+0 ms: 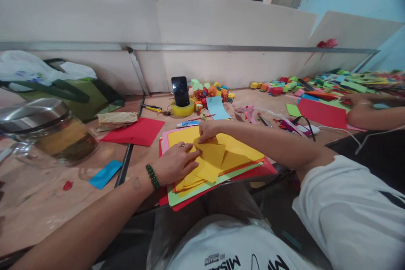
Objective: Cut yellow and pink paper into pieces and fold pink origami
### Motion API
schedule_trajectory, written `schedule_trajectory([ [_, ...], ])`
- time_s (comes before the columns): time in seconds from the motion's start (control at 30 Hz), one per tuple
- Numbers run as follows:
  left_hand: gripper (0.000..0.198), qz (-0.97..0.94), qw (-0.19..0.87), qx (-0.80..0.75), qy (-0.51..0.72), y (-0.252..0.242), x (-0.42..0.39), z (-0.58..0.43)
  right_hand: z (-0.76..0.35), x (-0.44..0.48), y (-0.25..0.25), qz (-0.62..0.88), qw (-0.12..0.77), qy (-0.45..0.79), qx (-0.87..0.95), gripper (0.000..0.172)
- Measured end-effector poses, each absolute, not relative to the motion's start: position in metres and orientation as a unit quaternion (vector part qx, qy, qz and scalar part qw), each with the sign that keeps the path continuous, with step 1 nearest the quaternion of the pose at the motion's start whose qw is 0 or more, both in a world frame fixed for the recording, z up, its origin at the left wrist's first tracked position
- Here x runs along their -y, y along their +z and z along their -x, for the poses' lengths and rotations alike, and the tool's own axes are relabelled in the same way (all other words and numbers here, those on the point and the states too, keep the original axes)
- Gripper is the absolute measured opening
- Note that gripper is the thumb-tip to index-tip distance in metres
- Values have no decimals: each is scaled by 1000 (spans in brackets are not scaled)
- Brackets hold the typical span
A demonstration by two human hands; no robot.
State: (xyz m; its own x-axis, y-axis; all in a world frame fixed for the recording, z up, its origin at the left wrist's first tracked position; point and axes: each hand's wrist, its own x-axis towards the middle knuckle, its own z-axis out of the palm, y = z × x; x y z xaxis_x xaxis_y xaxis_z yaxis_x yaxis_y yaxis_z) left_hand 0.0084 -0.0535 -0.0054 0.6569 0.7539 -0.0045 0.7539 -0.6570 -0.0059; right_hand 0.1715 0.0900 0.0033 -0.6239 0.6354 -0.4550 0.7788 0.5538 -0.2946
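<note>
A small folded sheet of yellow paper (211, 161) lies on top of a stack of yellow sheets (242, 147). My left hand (177, 162) rests open across the left side of the folded sheet, fingers stretched out and touching it. At the far edge of that sheet is my right hand (208, 130), closed, with curled fingers pressing down on the paper. Whether anything sits between those fingers is hidden. Under the yellow stack, edges of light green paper (186, 198) and red paper (268, 166) stick out.
A glass jug (76, 141) stands at left, near a blue paper strip (106, 174) and red paper (137, 131). Behind the stack, a phone (180, 91) leans upright in a yellow tape roll (182, 109), beside folded paper cubes (210, 90). Another person's arm (370, 114) reaches in at right.
</note>
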Motion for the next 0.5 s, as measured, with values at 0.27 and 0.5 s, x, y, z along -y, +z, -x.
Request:
schedule_trajectory([
  [0.27,43,911,13,413,19,-6,53,-8,-237,-109,-17,-476,101,-220,-845,37],
  [0.5,42,911,10,413,-9,-12,52,-6,-283,-95,-10,-534,57,-206,-818,41],
])
